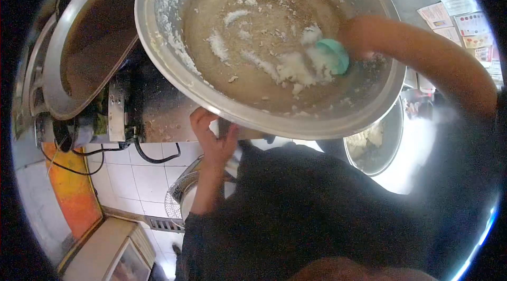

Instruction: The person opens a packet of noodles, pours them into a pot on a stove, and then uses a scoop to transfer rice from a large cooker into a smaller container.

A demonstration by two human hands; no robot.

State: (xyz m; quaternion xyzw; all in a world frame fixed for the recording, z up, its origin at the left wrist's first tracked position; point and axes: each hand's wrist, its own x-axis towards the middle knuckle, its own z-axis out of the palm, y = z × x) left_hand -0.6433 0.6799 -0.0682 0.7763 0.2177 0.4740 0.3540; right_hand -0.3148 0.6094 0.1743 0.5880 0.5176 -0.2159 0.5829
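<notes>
A large metal basin [158,51] fills the upper middle of the view, tilted toward me. White crumbly food [293,68] lies in clumps on its bottom, and more bits cling to the wall. Inside the basin, at its right side, my right hand [362,38] is closed on a light green scoop [334,56], whose mouth is against the white clumps. The hand is slightly blurred and its fingers are partly hidden. My left hand [215,136] grips the basin low at its near edge, with fingers and thumb curled under the rim.
At the left stands a big metal pot [55,70] with brown contents, beside a metal counter [163,117]. Another metal bowl [383,149] with pale food is at the right. Black cables [150,159] hang by the tiled floor. Papers [472,30] cover the wall.
</notes>
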